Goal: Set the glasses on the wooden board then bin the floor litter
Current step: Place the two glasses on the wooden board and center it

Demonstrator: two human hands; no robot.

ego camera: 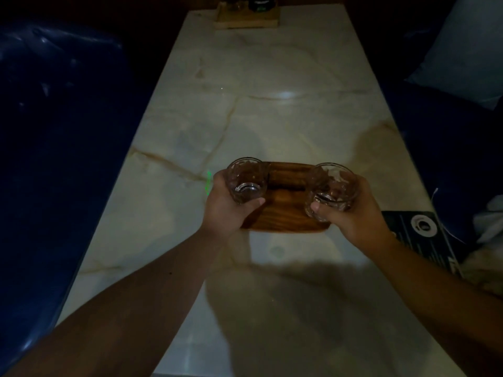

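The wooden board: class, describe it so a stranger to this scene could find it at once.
Start at the long marble table running away from the viewer. Near its close end, between the left hand and right hand, each holding a glass, lies the wooden board. Unlike the paler board at the far end, it is dark, glossy and round-cornered.

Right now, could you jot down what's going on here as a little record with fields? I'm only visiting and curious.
surface: marble table
left hand: grips left glass
right hand: grips right glass
glasses: clear, seemingly empty, over opposite ends of the wooden board
set down or lifted: cannot tell
far end: a second wooden tray with dark items
seating: blue benches on both sides
floor litter: not visible
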